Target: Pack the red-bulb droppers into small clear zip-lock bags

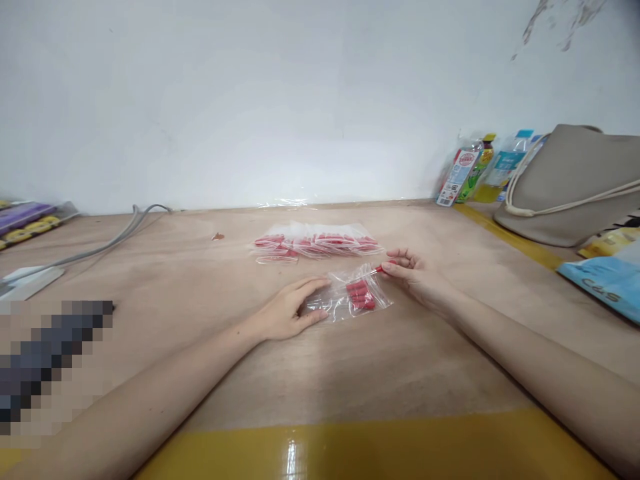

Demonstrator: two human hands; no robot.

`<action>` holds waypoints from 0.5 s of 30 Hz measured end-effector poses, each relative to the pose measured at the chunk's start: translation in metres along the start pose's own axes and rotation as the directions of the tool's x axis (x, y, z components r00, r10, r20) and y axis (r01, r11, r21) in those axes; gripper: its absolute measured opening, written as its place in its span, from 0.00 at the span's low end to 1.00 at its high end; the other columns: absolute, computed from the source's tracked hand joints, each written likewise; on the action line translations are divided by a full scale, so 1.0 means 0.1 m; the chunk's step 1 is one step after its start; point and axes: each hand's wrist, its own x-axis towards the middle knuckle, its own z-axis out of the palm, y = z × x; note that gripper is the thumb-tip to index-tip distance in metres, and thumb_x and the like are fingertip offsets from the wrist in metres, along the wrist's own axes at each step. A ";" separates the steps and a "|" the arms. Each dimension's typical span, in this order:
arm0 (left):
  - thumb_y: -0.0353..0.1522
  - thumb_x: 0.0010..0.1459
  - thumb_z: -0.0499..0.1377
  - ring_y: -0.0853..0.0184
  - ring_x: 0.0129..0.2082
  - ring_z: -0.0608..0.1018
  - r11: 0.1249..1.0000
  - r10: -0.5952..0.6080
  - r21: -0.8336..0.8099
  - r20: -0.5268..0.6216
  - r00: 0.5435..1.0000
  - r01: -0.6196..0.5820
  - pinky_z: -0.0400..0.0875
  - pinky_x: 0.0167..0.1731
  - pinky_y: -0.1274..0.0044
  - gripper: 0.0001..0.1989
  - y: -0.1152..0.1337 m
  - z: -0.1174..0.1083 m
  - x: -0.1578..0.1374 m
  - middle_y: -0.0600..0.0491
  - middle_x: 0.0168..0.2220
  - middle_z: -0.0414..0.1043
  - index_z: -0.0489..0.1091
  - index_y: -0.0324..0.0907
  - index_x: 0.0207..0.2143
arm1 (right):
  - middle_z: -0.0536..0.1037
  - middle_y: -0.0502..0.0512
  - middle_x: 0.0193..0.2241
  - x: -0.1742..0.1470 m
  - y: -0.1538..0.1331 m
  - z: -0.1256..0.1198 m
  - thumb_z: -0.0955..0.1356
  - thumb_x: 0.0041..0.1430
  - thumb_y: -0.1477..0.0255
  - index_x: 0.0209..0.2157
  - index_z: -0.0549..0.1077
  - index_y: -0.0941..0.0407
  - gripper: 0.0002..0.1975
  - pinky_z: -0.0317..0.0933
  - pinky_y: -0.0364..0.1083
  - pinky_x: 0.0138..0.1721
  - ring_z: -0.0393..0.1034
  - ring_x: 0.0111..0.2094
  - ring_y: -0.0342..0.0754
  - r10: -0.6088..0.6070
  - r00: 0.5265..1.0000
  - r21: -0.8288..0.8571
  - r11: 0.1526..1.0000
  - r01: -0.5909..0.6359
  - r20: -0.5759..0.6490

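A clear plastic bag (340, 308) lies on the wooden table with several short red pieces (361, 295) side by side in or on it. My left hand (287, 310) holds the bag's left end, fingers on the far side and thumb on the near side. At the bag's far right corner, my right hand (413, 277) pinches a small red-handled stick with a thin pale shaft (379, 269) between thumb and fingers; its exact kind is too small to tell. Just beyond lies a row of overlapping zip bags (320, 241) with red contents.
Bottles (507, 167), a drink carton (457, 177) and a grey bag (575, 187) stand at the back right, near a blue packet (607, 280). A grey cable (110, 243) runs along the left. Yellow tape (350, 443) covers the table's front edge.
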 end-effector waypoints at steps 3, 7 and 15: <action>0.38 0.58 0.55 0.59 0.56 0.65 1.000 -0.008 0.003 0.006 1.000 0.008 0.60 0.55 0.65 0.25 -0.01 0.00 0.00 0.46 0.57 0.61 0.57 0.42 0.57 | 0.75 0.48 0.24 -0.02 0.02 0.08 0.76 0.34 0.69 0.28 0.66 0.54 0.19 0.67 0.43 0.28 0.69 0.24 0.41 0.077 0.996 0.098 0.992 -0.073 -0.035; 0.38 0.58 0.55 0.60 0.56 0.64 1.000 -0.005 0.002 0.009 1.000 0.005 0.60 0.55 0.66 0.25 -0.01 0.01 -0.01 0.46 0.57 0.60 0.56 0.42 0.57 | 0.77 0.50 0.28 -0.10 0.02 0.15 0.75 0.38 0.72 0.28 0.70 0.55 0.13 0.68 0.42 0.35 0.72 0.29 0.41 0.130 0.988 0.186 0.972 -0.143 0.081; 0.37 0.58 0.56 0.60 0.56 0.65 1.000 0.015 -0.016 -0.007 1.000 -0.016 0.61 0.55 0.66 0.25 -0.02 0.01 -0.01 0.46 0.57 0.61 0.56 0.43 0.57 | 0.65 0.41 0.11 -0.16 -0.04 0.22 0.71 0.46 0.66 0.32 0.69 0.57 0.12 0.49 0.36 0.13 0.55 0.12 0.35 0.163 0.976 -0.227 0.965 -0.127 0.146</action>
